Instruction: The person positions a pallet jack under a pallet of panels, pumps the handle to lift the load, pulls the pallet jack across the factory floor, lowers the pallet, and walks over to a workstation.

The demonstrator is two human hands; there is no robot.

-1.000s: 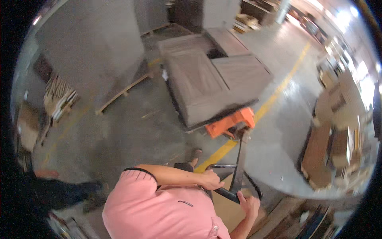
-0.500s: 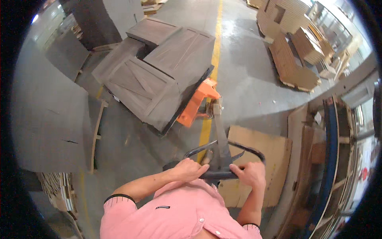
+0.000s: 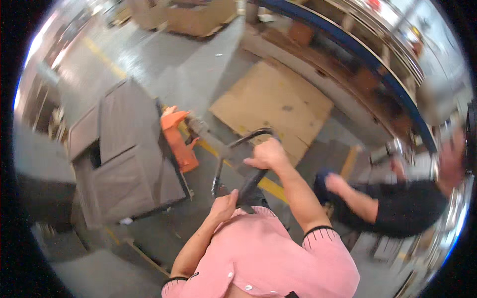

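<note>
Both my hands are on the black loop handle (image 3: 243, 141) of a pallet jack (image 3: 178, 144) with an orange body. My left hand (image 3: 224, 205) is closed round the near left part of the grip bar. Farther along to the right, my right hand (image 3: 269, 153) wraps the same bar, its thumb lying along the top. The handle tilts back toward my chest. Stacked grey-brown wooden door panels (image 3: 130, 171) lie flat on the jack, ahead and to the left; the forks are hidden beneath them.
A flat cardboard sheet (image 3: 278, 104) lies on the floor ahead right, beside a long blue-edged rack (image 3: 343, 39). Close on my right is another person in dark clothes (image 3: 412, 203), blurred. Grey panel stacks (image 3: 44, 174) stand at left; cardboard stacks (image 3: 201, 17) stand far ahead.
My view and body have swung to the right. The loaded jack now appears farther left, the handle is angled, and the cardboard sheet lies ahead. Another person has come into view at right.
</note>
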